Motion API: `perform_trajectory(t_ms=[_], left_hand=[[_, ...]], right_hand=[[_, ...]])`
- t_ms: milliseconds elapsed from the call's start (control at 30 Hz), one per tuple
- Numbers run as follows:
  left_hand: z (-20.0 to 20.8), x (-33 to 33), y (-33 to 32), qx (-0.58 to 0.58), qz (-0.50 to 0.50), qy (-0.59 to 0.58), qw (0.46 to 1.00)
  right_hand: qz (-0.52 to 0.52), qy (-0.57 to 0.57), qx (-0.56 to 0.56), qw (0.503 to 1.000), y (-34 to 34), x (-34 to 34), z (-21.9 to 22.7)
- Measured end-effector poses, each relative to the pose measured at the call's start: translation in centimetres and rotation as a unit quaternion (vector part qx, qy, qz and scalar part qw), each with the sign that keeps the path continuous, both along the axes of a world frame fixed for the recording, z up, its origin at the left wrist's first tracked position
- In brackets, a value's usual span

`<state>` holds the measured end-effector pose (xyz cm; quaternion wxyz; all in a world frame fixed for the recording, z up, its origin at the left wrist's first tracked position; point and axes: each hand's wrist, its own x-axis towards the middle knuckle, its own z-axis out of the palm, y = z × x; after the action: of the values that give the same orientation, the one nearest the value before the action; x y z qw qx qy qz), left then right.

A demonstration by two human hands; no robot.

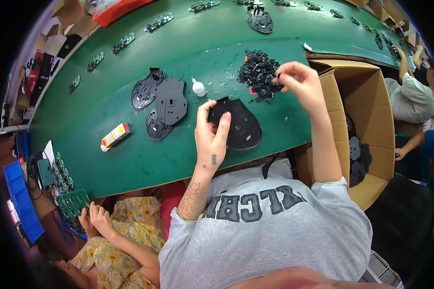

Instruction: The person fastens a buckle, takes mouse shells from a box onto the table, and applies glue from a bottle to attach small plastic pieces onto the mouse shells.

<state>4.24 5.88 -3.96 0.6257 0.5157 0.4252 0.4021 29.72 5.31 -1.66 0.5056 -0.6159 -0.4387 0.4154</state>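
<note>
My left hand (212,132) grips a black plastic shell (246,126) by its left edge, thumb on top. The shell is a rounded plate with small holes and slots, held near the front of the green table. Over the right side of a heap of small black plastic parts (258,72) is my right hand (300,84), its thumb and fingers pinched. A small dark piece seems to sit at those fingertips, too small to make out fully. Beyond my left hand stands a white dropper bottle (198,88). Further left, black shells (171,102) lie partly overlapping.
A yellow, white and red small box (115,137) lies on the green table (144,166). An open cardboard box (371,79) with black shells stands at right. Circuit boards (123,43) line the far side. At left, a co-worker's hands (99,219) hold a green circuit board (73,203).
</note>
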Motion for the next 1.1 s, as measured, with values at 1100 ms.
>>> perform_trajectory(t_ms=[1100], left_hand=[[-0.4, -2.2, -2.0, 0.186, 0.019, 0.077, 0.979]], right_hand=[[-0.048, -0.050, -0.001, 0.998, 16.9, 0.5, -2.2]])
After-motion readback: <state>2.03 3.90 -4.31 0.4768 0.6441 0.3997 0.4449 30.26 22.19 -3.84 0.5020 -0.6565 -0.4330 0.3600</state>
